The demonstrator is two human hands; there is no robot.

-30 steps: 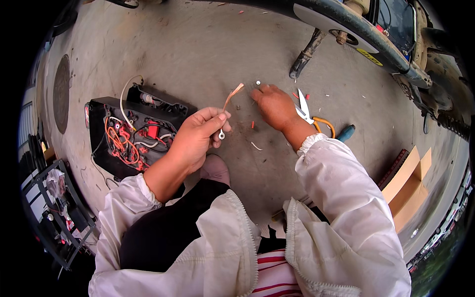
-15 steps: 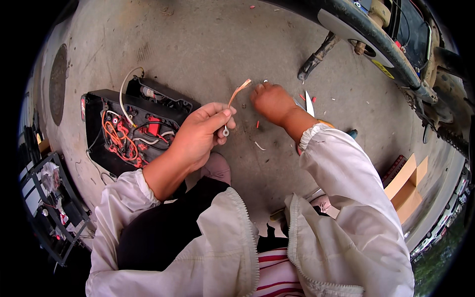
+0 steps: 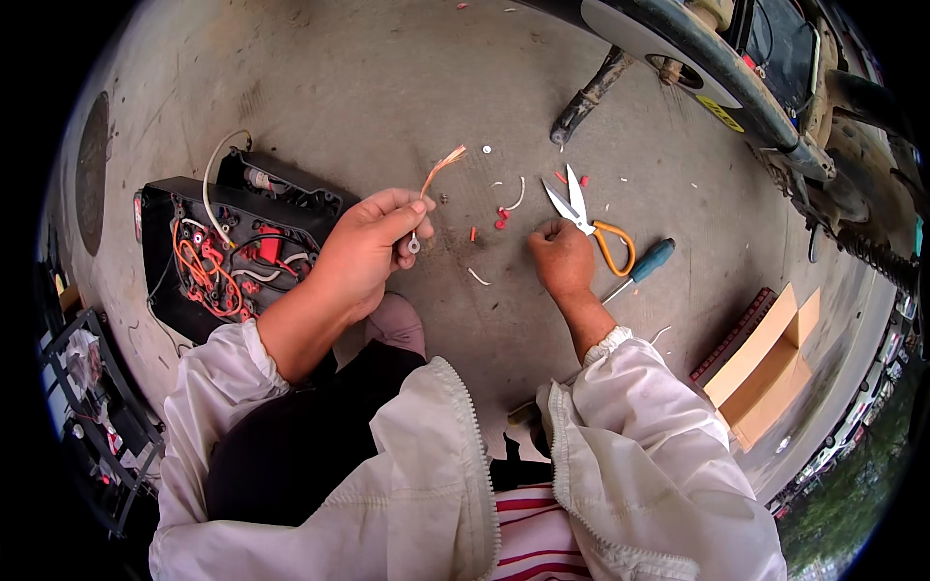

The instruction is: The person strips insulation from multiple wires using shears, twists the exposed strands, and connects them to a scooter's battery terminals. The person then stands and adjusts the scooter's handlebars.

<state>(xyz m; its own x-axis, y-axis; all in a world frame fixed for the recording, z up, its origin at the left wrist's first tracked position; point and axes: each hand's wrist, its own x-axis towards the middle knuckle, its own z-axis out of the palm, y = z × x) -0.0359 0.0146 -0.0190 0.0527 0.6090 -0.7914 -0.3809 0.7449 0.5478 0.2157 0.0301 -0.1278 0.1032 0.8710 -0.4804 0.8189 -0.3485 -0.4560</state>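
Observation:
My left hand pinches a short stripped wire. Its bare copper strands fan out above the thumb, and a small metal ring terminal pokes out below the fingers. On the floor to the right lie scissors with blades spread and an orange handle loop in sight. The other loop is hidden under my right hand, whose fingers are curled closed over it. A blue-handled screwdriver lies just right of the scissors.
At left stands an opened black case full of red, orange and black wiring. Red scraps and white wire offcuts dot the concrete. A vehicle's metal stand rests at upper right; an opened cardboard box is lower right.
My right hand has moved back from beside the copper strands to the scissors, uncovering red scraps and a white offcut. My left hand still holds the wire. The whole view has shifted slightly.

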